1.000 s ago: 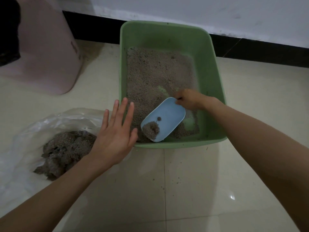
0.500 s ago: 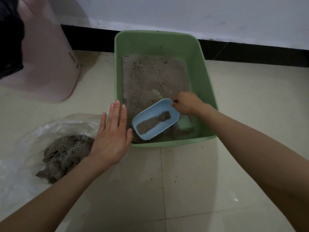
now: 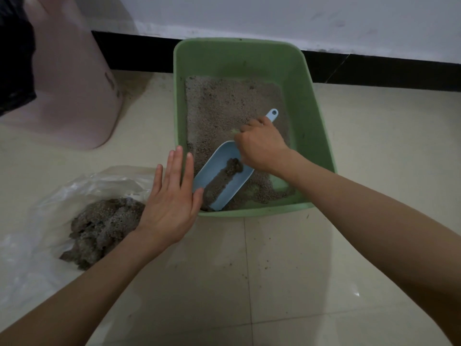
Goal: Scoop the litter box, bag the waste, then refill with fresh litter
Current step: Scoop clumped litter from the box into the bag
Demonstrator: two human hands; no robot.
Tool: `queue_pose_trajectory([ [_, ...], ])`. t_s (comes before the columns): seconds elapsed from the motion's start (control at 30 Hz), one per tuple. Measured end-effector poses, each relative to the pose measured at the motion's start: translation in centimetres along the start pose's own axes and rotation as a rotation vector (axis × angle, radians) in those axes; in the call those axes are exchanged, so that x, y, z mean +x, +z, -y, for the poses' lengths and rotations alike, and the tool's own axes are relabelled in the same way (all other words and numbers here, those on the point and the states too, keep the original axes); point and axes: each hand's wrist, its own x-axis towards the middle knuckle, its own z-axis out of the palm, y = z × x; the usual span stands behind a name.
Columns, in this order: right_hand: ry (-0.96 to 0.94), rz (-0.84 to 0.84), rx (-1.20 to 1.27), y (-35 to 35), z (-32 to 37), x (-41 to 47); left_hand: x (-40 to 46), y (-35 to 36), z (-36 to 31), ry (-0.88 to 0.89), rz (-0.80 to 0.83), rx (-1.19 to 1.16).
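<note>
A pale tiled floor (image 3: 287, 270) carries everything here. Against the wall stands the green litter box (image 3: 314, 136), its litter (image 3: 224, 108) scraped thin toward the near edge. To its left, on the floor, a clear plastic bag (image 3: 82, 186) lies open with a heap of waste (image 3: 99, 226) on it. The left hand (image 3: 172, 201) hovers flat, fingers straight and spread, empty, at the box's near-left corner. The right hand (image 3: 262, 146) is closed round the handle of the blue scoop (image 3: 219, 181), which holds a clump and points its long axis down-left toward the bag. I'd say the load needs swinging left over the rim.
</note>
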Motion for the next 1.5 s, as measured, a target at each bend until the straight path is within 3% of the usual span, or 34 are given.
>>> queue_pose_trajectory([
  [0.37, 0.300, 0.262, 0.703, 4.5, -2.4, -1.6, 0.0, -0.1, 0.0, 0.010, 0.010, -0.006],
  [0.9, 0.378, 0.178, 0.933, 5.5, -1.9, -3.0, -0.1, 0.1, 0.0, -0.022, 0.021, -0.019],
  [1.33, 0.641, -0.194, 1.006, -0.1, -2.2, -7.2, 0.2, -0.6, -0.3, -0.049, 0.103, -0.010],
  [1.43, 0.633, -0.204, 1.065, -2.3, 0.2, -8.4, -0.1, -1.7, 0.1, -0.013, 0.160, -0.034],
  [1.5, 0.609, -0.183, 1.078, -3.6, 2.3, -9.0, -1.6, -2.7, 1.1, 0.023, 0.102, -0.064],
])
